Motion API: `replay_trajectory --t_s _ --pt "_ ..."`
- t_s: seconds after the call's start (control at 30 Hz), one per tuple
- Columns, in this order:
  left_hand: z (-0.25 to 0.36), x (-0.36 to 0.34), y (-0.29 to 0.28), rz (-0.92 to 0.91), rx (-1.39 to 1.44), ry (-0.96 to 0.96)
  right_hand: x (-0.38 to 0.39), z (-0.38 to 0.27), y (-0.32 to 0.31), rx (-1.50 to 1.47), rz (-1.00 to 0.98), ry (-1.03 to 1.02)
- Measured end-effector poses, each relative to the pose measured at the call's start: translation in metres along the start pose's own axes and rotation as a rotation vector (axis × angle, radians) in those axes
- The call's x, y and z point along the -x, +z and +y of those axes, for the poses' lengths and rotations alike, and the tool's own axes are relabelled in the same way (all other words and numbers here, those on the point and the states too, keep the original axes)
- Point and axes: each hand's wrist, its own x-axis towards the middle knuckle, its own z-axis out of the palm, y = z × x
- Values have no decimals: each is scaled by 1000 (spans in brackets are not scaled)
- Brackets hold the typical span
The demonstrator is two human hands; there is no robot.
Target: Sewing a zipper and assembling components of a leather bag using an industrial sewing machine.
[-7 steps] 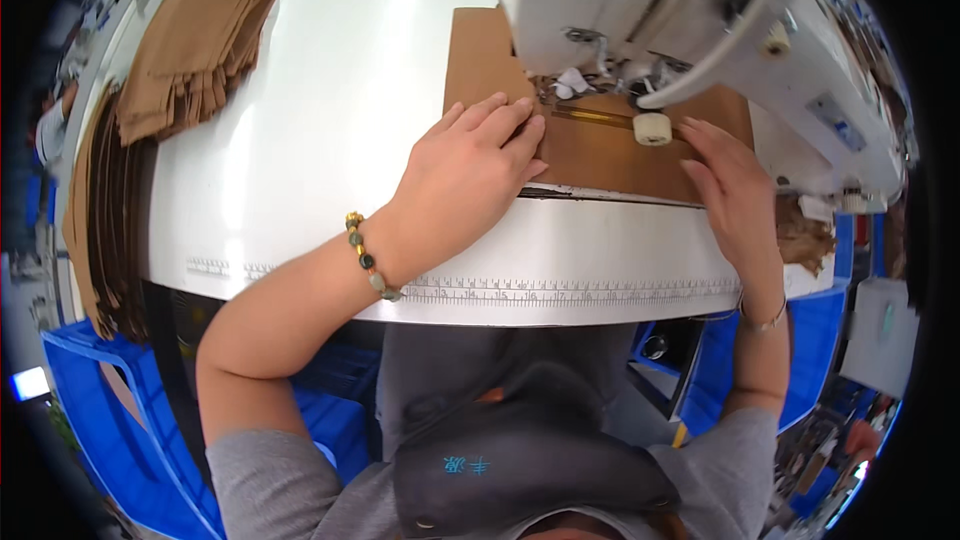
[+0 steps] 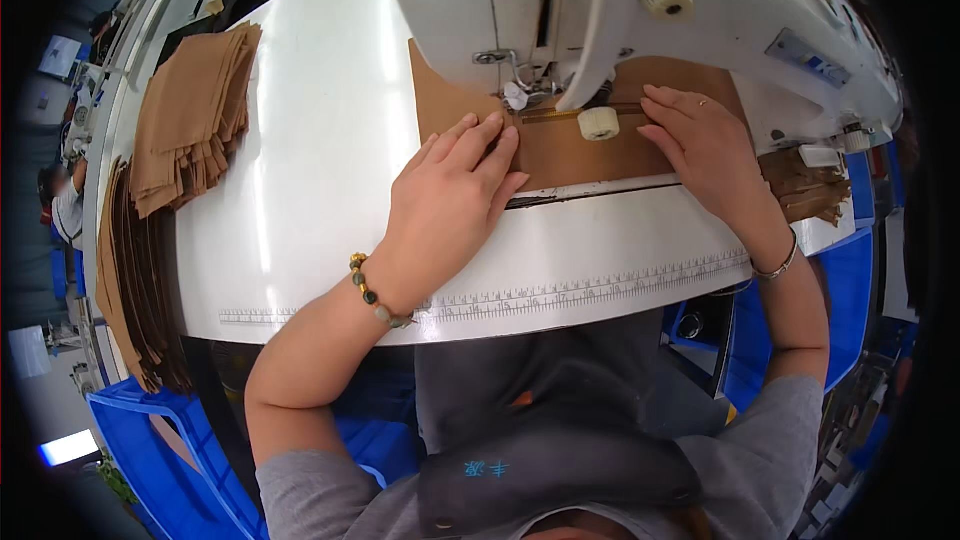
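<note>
Glossy tabletop (image 2: 320, 160), matt brown panel (image 2: 572, 157), perhaps cloth

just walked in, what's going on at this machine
A person has both hands on a piece of brown fabric lying under the head of a white sewing machine. The left hand lies near the needle area, the right hand farther right. More brown pieces are stacked at the left of the white table.

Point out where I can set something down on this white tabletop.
The widest bare patch of the tabletop lies between the brown stacks and the left hand. A narrower strip runs between the brown panel and the ruler markings. It is crowded around the sewing machine and right hand.
</note>
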Motion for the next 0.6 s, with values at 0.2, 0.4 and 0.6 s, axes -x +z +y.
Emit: replay_trajectory --t_s 0.2,0.4,0.6 --pt "3 -1 2 0 -12 16 -16 -18 -5 99 -4 -50" --pt "7 -2 2 24 -82 12 -43 -69 22 -160 77 -169" --pt "3 -4 -2 11 -9 -5 -39 -68 38 -97 124 -215"
